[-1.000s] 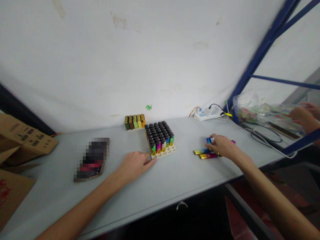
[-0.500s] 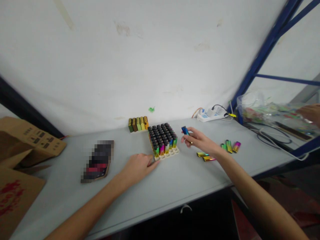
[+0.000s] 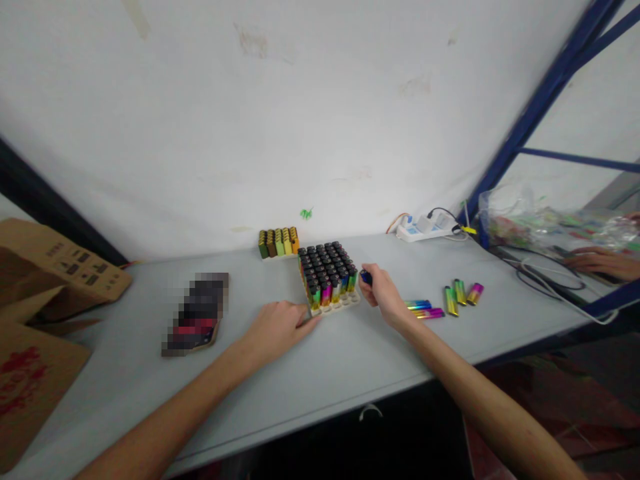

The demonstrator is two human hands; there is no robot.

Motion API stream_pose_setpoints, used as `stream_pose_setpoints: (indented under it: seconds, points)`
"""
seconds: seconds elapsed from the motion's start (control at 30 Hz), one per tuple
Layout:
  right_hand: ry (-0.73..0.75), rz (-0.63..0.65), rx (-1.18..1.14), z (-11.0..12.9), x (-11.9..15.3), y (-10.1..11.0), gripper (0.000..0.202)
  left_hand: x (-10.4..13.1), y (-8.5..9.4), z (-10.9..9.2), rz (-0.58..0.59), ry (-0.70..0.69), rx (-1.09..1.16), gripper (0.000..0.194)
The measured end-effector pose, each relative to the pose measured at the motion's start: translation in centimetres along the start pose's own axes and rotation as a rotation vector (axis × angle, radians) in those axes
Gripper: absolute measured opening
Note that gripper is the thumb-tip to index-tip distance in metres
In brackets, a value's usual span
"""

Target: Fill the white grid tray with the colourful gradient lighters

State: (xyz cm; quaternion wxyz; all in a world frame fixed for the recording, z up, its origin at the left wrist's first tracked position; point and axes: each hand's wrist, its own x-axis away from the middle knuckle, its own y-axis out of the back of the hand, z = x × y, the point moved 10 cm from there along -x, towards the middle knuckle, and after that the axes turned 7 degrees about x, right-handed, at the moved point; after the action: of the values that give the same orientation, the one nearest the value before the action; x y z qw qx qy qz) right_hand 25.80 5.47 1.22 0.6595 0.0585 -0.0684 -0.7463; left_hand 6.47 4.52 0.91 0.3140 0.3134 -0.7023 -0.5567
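My right hand [image 3: 383, 292] is closed round a lighter [image 3: 367, 276], whose dark blue top shows above the fingers. It is just right of a pale tray [image 3: 345, 301] filled with upright lighters [image 3: 326, 267] that have black tops and shiny coloured bodies. Some holes along the tray's front edge hold nothing. My left hand [image 3: 280, 327] lies on the table with thumb and fingers closed at the tray's front left corner. Loose lighters [image 3: 427, 313] lie to the right of my right hand, and several more lighters [image 3: 460, 292] lie farther right.
A smaller block of yellow, green and brown lighters [image 3: 279, 243] stands by the wall. A blurred-out phone [image 3: 200, 313] lies at left near cardboard boxes [image 3: 40, 380]. At the back right are a power strip [image 3: 425, 227], a blue metal frame [image 3: 530, 113] and another person's hand [image 3: 607, 261].
My right hand has turned over and moved slightly down, with the lighter lower in its grip. My left hand stays at the tray corner. The other person's hand at right has moved lower.
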Motion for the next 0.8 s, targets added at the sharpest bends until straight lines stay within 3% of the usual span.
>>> stream_pose_setpoints:
  seconds: [0.23, 0.43, 0.57, 0.67, 0.8]
  points:
    - [-0.038, -0.024, 0.03, -0.5, 0.1, 0.3, 0.037, -0.1, -0.1, 0.0, -0.002, 0.002, -0.012, 0.052]
    - [-0.022, -0.008, 0.032, -0.4, 0.3, 0.1, 0.04, 0.0, -0.1, 0.1, -0.007, -0.005, -0.017, 0.053]
    - [-0.006, 0.009, 0.008, -0.4, 0.4, 0.3, 0.052, 0.0, 0.0, 0.0, -0.001, -0.002, -0.022, 0.052]
    - [0.08, 0.067, -0.002, 0.8, 0.9, 0.6, 0.059, 0.0, 0.0, -0.1, -0.003, -0.011, -0.021, 0.053]
    - [0.317, 0.113, 0.21, 3.9, 2.3, 1.1, 0.044, 0.0, 0.1, -0.1, -0.012, -0.013, -0.018, 0.054]
